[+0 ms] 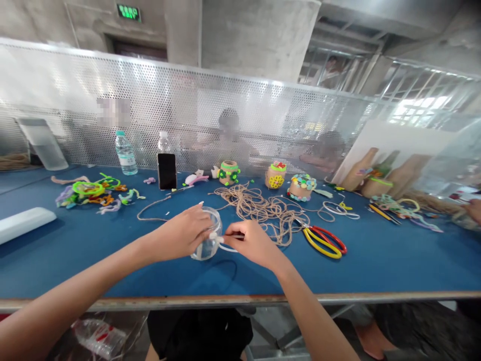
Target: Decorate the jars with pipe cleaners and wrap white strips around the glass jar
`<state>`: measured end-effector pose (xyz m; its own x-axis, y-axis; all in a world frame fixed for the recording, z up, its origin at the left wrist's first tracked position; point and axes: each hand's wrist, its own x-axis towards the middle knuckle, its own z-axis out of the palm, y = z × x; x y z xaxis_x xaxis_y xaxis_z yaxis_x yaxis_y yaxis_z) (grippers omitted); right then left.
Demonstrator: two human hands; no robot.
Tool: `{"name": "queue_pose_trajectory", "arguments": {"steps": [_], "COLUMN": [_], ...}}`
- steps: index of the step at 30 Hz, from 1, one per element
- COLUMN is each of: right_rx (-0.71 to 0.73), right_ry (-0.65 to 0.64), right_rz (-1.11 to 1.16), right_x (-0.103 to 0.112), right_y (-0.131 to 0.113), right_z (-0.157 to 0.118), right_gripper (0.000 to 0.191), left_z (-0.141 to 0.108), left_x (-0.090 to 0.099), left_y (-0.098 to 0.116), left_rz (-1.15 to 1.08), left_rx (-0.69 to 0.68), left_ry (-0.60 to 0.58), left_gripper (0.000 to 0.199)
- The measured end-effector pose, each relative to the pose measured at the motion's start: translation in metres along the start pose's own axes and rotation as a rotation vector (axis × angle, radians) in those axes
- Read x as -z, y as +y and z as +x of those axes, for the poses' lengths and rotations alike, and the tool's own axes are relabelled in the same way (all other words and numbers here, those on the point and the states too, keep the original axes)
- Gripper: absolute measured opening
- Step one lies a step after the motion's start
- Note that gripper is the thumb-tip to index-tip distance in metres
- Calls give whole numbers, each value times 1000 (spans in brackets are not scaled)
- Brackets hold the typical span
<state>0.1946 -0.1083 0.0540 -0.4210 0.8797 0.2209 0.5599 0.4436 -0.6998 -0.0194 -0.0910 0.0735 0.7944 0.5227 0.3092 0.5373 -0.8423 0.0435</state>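
Note:
A clear jar (206, 251) stands near the table's front edge, tilted a little. My left hand (186, 231) is closed around its near left side, thumb and fingers at the wall and rim. Against the jar's right side, my right hand (255, 243) pinches a thin white strip (228, 248), which curves out below the fingers. A small white piece shows between the two hands' fingertips; what it is I cannot make out. Loose brown twine (259, 205) lies in a tangle just behind my right hand. Scissors (323, 241) with red and yellow handles rest to its right.
At the back stand three decorated twine-wrapped jars (276, 176), a phone (167, 171) and water bottles (127, 154). Colourful pipe cleaners (88, 190) lie at left. A picture board (391, 155) leans at right, near another person's hand (473, 209). A perforated metal screen (180, 110) closes the rear.

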Motion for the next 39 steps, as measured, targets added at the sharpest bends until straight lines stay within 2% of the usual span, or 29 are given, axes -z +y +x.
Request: {"name": "queue_pose_trajectory", "arguments": {"steps": [6, 10, 14, 17, 20, 23, 26, 29, 32, 36, 39], "right_rx": [-42, 9, 85, 126, 70, -32, -29, 5, 25, 122, 164], "right_ry": [58, 145, 178, 203, 376, 569, 516, 412, 399, 314, 244], "right_rz": [99, -46, -152, -186, -232, -195, -76, 73, 175, 147, 75], "right_x": [4, -2, -7, -5, 8, 26, 33, 28, 24, 22, 17], "right_y": [-15, -25, -36, -34, -17, 5, 13, 9, 2, -4, -4], "right_z": [-19, -30, -37, -37, -35, -34, -34, -33, -36, -48, -54], "right_gripper": [17, 21, 26, 28, 26, 22, 22, 22, 20, 18, 20], "left_z": [-2, -2, -1, -2, -10, -24, -34, -34, -27, -20, -21], "left_x": [2, 2, 1, 1, 1, 1, 3, 5, 6, 3, -3], "left_y": [-17, -20, -16, -18, -30, -45, -47, -34, -21, -16, -16], "left_rz": [-164, -197, -189, -204, -250, -293, -307, -303, -336, -410, -440], "left_rx": [-53, -85, -100, -118, -101, -14, 33, -23, -66, -71, -72], "left_ry": [-27, -19, -19, -22, -3, 34, 66, 38, 29, 82, 192], "left_gripper": [27, 28, 29, 30, 27, 25, 26, 25, 27, 33, 35]}}
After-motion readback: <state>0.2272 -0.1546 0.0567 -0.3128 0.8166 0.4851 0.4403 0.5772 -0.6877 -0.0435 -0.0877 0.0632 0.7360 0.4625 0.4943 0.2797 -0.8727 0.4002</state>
